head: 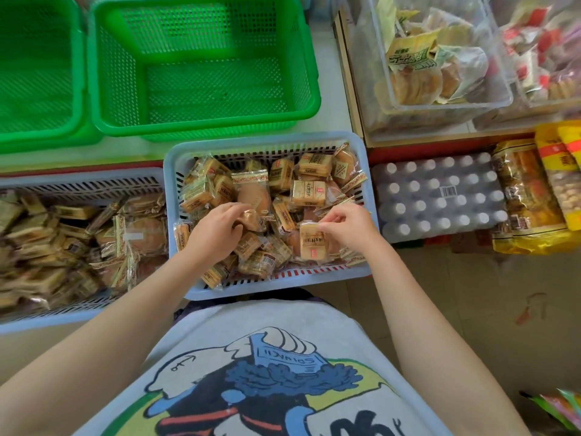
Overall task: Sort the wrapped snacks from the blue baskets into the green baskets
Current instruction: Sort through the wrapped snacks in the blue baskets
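The right hand (349, 223) pinches a square clear-wrapped biscuit packet (312, 244), and the left hand (217, 229) curls around a round wrapped bun (251, 215), both inside the pale blue slotted plastic basket (267, 287) of snacks. A second blue basket (78, 184) lies to the left, and two bright green mesh baskets (201, 121) stand farther away.

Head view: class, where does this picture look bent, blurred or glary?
Head view: wide-angle bending curves the green basket rim and blue basket; edges blur, as in the left blue basket; glare whitens the clear bins; centre snacks stay sharp.
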A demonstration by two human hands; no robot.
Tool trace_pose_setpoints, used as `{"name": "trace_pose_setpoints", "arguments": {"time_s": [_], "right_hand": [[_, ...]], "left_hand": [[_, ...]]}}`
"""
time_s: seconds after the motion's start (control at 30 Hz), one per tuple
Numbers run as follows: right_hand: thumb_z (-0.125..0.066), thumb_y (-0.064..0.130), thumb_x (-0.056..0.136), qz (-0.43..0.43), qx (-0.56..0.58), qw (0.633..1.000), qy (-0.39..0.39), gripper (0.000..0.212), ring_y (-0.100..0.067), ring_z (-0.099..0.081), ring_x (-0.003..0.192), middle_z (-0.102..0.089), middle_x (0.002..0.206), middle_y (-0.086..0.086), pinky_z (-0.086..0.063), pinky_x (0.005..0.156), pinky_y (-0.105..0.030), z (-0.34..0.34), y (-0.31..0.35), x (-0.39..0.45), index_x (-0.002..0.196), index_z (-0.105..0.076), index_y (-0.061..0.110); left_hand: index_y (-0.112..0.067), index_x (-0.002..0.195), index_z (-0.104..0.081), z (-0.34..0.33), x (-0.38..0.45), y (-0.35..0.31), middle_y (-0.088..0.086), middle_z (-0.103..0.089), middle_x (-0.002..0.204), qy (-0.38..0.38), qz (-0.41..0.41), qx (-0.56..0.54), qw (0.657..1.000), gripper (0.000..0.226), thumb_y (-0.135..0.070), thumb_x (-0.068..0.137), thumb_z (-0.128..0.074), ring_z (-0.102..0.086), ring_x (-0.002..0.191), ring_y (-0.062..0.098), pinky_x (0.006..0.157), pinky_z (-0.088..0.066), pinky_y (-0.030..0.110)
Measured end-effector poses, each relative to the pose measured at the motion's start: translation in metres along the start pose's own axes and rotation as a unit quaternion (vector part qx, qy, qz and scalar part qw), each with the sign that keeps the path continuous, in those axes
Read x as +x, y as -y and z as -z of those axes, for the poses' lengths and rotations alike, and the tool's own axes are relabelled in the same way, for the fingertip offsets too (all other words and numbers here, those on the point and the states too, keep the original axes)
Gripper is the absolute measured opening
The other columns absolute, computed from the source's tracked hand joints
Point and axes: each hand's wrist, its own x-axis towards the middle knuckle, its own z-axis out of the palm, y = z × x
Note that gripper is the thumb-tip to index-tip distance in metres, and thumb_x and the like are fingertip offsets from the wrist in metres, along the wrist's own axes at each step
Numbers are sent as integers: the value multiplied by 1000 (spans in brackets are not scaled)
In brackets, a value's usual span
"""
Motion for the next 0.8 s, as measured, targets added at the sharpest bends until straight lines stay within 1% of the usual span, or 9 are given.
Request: {"name": "trace_pose_setpoints", "arguments": {"time_s": [0.07, 0.13, 0.17, 0.23, 0.3, 0.43, 0.6, 0.7, 0.8], "right_hand": [[-77, 26, 87, -10, 116, 993, -4, 10, -14, -68, 84, -71, 93, 0, -56, 72, -29, 6, 12, -7, 81, -72, 20], [-75, 18, 89, -4, 246, 969, 19, 9, -20, -73, 89, -75, 97, -5, -60, 75, -30, 6, 30, -12, 83, -70, 16], [-74, 15, 90, 6, 288, 957, 30, 8, -23, -73, 92, -75, 100, -9, -61, 78, -34, 3, 41, -12, 83, -69, 14], [-74, 14, 90, 30, 301, 952, 43, 6, -24, -74, 94, -74, 103, -13, -62, 82, -36, -9, 65, -11, 87, -70, 10], [-74, 13, 89, 52, 287, 955, 45, 7, -21, -74, 91, -75, 99, -12, -62, 79, -33, -26, 92, -9, 90, -71, 7], [-77, 11, 87, 64, 318, 945, 41, 3, -28, -74, 88, -75, 95, -17, -62, 78, -36, -57, 128, -2, 86, -74, 9], [-75, 9, 88, -8, 330, 944, 9, 4, -26, -75, 90, -75, 95, -13, -62, 74, -30, -77, 144, 9, 88, -72, 6], [-77, 14, 88, -40, 311, 949, -28, 6, -23, -75, 88, -75, 90, -6, -62, 74, -31, -84, 161, 26, 86, -71, 11], [-77, 24, 88, -31, 259, 964, -54, 13, -22, -73, 84, -73, 88, -2, -62, 76, -36, -97, 188, 55, 87, -70, 13]], "left_hand": [[-24, 141, -51, 5, -4, -3, -1, -52, 146, 2, 12, -12, 1000, 44, -15, 98, -51, -53, 128, 20, 99, -50, 37], [-27, 137, -55, 16, -8, -12, -6, -58, 137, -11, 61, -124, 990, 38, -28, 99, -56, -61, 114, 14, 95, -52, 34], [-28, 134, -57, 24, -9, -18, -8, -63, 130, -2, 98, -227, 969, 37, -35, 98, -58, -63, 109, 11, 94, -53, 32], [-26, 129, -60, 41, -11, -26, -5, -69, 119, 50, 151, -436, 886, 44, -46, 91, -64, -68, 104, 12, 93, -55, 34], [-23, 126, -62, 53, -13, -23, 2, -72, 115, 73, 153, -525, 834, 53, -46, 80, -76, -70, 104, 20, 89, -57, 37], [-16, 122, -63, 66, -24, -4, 5, -75, 108, -1, 176, -538, 825, 48, -22, 78, -83, -73, 98, 22, 84, -58, 37], [-19, 112, -67, 65, -40, 31, 4, -75, 103, -104, 228, -535, 807, 29, -22, 86, -76, -73, 90, 18, 79, -58, 29], [-24, 115, -65, 57, -45, 53, -1, -69, 110, -169, 274, -441, 838, 22, -27, 92, -66, -67, 96, 12, 74, -49, 21], [-23, 133, -58, 50, -46, 70, -2, -55, 132, -146, 279, -372, 873, 40, -29, 94, -62, -54, 121, 16, 95, -48, 32]]}}
